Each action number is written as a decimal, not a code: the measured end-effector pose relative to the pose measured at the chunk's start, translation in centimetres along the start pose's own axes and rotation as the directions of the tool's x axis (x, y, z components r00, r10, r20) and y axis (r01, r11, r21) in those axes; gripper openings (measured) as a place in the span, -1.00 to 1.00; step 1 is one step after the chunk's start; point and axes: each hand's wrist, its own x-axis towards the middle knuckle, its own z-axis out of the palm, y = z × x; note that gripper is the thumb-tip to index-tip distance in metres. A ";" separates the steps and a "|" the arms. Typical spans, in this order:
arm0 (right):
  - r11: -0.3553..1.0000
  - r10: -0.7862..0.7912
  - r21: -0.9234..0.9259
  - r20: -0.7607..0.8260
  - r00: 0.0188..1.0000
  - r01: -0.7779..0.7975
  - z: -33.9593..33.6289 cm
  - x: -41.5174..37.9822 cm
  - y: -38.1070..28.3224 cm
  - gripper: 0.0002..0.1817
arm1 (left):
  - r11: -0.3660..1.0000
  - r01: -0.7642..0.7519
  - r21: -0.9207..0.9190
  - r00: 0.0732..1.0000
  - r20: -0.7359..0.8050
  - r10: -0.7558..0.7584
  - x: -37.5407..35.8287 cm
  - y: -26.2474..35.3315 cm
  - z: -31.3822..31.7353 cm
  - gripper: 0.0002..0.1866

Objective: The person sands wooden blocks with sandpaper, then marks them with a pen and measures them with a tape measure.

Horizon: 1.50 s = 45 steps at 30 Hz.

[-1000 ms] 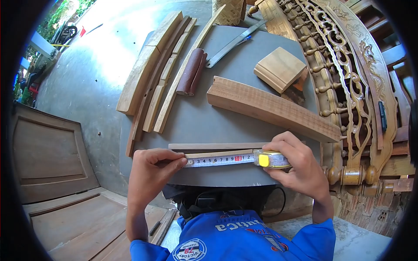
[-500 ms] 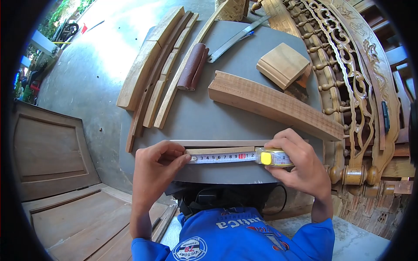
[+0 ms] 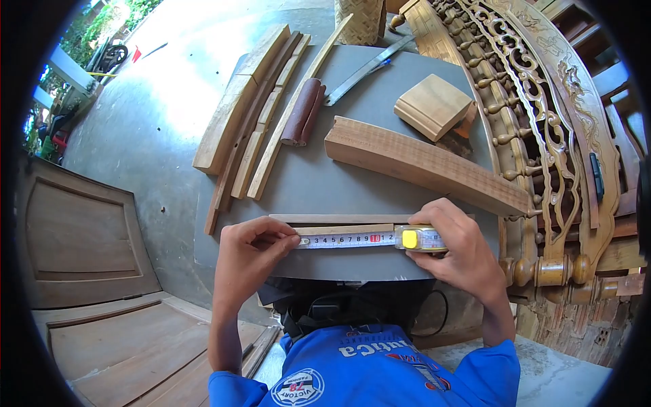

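A tape measure with a clear case and a yellow button sits in my right hand, fingers wrapped round it. Its white blade stretches left, numbers facing up, to my left hand, which pinches the end of it. Along the blade's far side lies a short thin wood strip, its left end by my left fingertips and its right end close to the case. Just beyond runs a longer thin strip, partly hidden by my right hand.
On the grey table lie a thick wood beam, a moulded wood block, a rolled brown sheet, a metal ruler and several long strips. Carved furniture stands right; panelled doors lie left.
The view has shifted a little, so the table's things appear slightly displaced. Both hands keep the same hold on the tape measure, with the blade out to about the same length.
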 end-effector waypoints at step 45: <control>0.971 -0.178 -0.172 -0.060 0.982 0.166 -0.2 -0.7 0.7 -0.22 | 0.802 -0.235 0.550 0.971 0.103 0.215 -0.1 3.5 0.6 -0.92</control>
